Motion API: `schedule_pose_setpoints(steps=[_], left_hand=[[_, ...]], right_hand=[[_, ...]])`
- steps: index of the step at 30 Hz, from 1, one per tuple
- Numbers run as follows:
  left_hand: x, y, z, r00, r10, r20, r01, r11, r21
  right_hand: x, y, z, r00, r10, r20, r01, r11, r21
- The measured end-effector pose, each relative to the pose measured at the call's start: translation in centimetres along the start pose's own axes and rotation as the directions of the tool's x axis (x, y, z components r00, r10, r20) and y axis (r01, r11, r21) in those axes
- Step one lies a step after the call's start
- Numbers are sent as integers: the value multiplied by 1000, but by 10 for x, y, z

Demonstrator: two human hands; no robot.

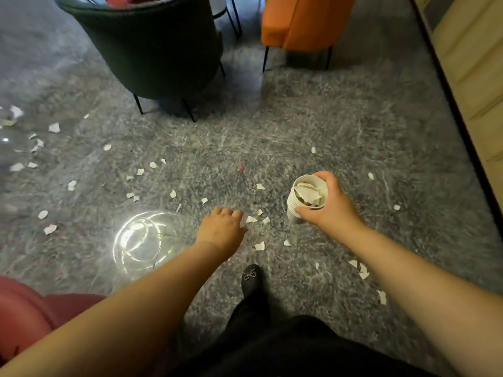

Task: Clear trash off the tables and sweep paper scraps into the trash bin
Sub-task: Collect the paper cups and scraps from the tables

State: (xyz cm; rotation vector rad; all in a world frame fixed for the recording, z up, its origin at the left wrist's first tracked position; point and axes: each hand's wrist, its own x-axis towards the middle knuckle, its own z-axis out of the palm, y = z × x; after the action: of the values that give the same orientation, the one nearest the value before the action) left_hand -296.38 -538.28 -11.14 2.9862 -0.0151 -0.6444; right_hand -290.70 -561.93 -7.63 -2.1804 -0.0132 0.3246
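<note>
A grey speckled floor [313,126] is being shown from above, polished enough that a bright ring of ceiling light [144,239] is being reflected on it. At the far side a dark green armchair [152,47] and an orange chair [302,21] are being carried on thin black legs; a red seat [24,314] is being cut off at the lower left corner, and a pale wooden wall panel [473,77] is being edged by a dark strip along the right. White paper scraps [253,219] are being seen scattered over the floor, most thickly toward the left and just beside the hands. A white ribbed paper cup [295,210] is being gripped by the right hand [330,206], thumb and fingers curled round its rim; it is being held above the floor, right of centre, and torn paper is being seen filling it nearly to the top. The left hand [221,229] is being held out palm down with fingers relaxed, nothing being grasped, its fingertips just beside a small cluster of scraps. A black shoe [251,278] with a small bow is being seen below the hands.
</note>
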Motion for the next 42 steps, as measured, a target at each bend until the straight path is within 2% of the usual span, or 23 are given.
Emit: schedule_pose_setpoints(steps=[5, 16, 24, 31, 42], left_hand=[[69, -46, -46, 1000, 5, 12, -6, 999, 51], [220, -100, -124, 999, -23, -47, 23, 1000, 4], [365, -128, -179, 995, -86, -57, 86, 996, -6], [483, -142, -247, 988, -147, -43, 145, 989, -30], [648, -176, -327, 992, -123, -18, 122, 992, -39]], right_hand=[[87, -46, 15, 1000, -18, 7, 17, 1000, 26], [244, -101, 15, 999, -34, 29, 33, 999, 40], [418, -132, 14, 990, -95, 107, 90, 995, 50], [565, -176, -16, 974, -136, 183, 131, 991, 37], [736, -216, -24, 981, -113, 159, 107, 993, 50]])
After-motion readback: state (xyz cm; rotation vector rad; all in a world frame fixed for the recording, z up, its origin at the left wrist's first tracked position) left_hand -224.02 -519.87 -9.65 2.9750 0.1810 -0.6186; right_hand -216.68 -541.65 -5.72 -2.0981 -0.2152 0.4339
